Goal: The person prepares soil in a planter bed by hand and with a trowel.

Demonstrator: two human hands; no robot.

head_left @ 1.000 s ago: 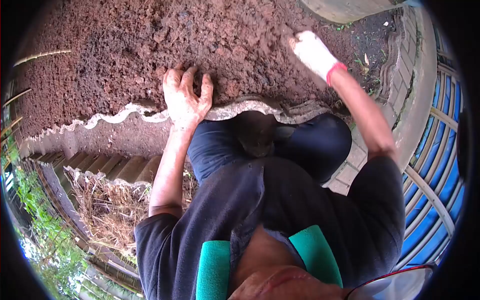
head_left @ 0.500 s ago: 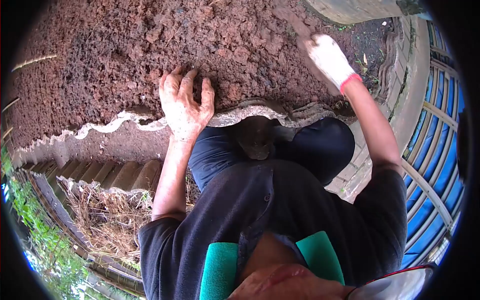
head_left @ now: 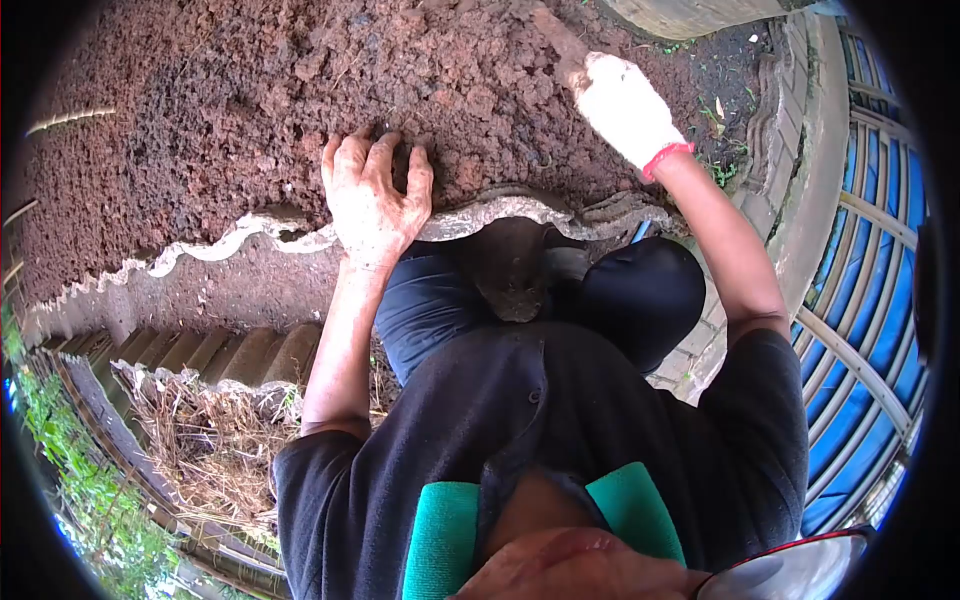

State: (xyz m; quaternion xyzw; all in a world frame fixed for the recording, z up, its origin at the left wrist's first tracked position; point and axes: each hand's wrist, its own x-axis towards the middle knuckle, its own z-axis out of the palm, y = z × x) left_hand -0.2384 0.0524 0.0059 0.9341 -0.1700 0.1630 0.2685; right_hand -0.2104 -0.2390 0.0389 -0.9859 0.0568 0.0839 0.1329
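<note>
My left hand (head_left: 372,195) is bare and smeared with soil. It rests on the near edge of the soil bed (head_left: 250,110), fingers apart, with the tips sunk a little into the crumbly reddish-brown soil. The right hand (head_left: 625,110) wears a white glove with a red cuff and is closed round a soil-caked hand tool (head_left: 562,42). Its handle is hidden in the glove. The narrow, brown end points up and left across the soil; its exact kind cannot be made out.
A wavy corrugated sheet edge (head_left: 500,210) borders the bed, close to my knees (head_left: 640,300). Dry straw (head_left: 215,430) lies at lower left. On the right run a paved strip (head_left: 765,205) and a blue slatted fence (head_left: 865,330). A large rounded grey object (head_left: 700,15) stands at the top.
My gloved right hand has moved left and slightly up over the soil with the tool. The left hand stays at almost the same spot, its fingers slightly more bent.
</note>
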